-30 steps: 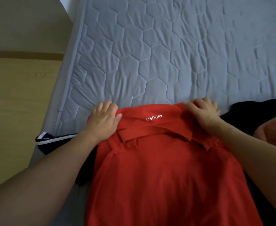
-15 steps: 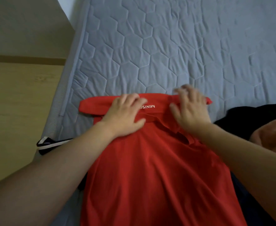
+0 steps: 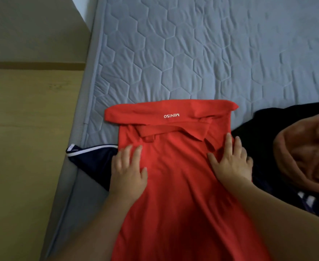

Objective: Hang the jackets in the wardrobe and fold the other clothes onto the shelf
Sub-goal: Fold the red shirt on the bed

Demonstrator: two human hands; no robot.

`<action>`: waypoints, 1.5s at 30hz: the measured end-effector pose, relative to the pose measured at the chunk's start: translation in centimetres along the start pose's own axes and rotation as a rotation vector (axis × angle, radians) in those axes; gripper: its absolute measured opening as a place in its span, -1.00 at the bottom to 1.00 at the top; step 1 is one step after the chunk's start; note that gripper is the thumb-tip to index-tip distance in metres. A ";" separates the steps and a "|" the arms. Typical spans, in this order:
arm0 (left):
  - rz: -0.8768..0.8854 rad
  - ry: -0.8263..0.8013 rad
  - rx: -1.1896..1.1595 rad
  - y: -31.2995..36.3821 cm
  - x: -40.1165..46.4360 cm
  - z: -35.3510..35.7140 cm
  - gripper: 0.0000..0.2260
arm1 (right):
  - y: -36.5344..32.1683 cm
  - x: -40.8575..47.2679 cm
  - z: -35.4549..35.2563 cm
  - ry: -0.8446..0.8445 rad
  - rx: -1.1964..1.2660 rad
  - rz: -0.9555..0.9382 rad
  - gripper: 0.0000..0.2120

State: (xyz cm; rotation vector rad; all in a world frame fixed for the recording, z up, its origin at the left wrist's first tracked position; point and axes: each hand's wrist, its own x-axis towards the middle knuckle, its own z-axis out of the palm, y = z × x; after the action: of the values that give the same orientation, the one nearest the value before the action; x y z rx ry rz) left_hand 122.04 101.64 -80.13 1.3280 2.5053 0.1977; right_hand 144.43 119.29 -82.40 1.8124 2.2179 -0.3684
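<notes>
Left hand (image 3: 128, 173) and right hand (image 3: 231, 162) lie flat, fingers spread, pressing the red MINISO polo shirt (image 3: 175, 176) on the quilted mattress (image 3: 192, 53) — folding only begun, I judge. Beside the shirt wait a navy garment (image 3: 96, 159) and black clothing (image 3: 279, 119) — unsorted.
</notes>
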 end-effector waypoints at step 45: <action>-0.703 0.035 -0.542 -5.6 13.8 -3.7 -0.56 | -3.3 10.9 -6.4 -0.120 0.449 0.135 -0.40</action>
State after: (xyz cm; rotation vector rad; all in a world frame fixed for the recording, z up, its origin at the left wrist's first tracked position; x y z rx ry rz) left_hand 109.18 109.99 -80.79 0.2174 2.5101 0.6692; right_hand 138.86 130.93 -80.08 2.0736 2.0320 -0.9832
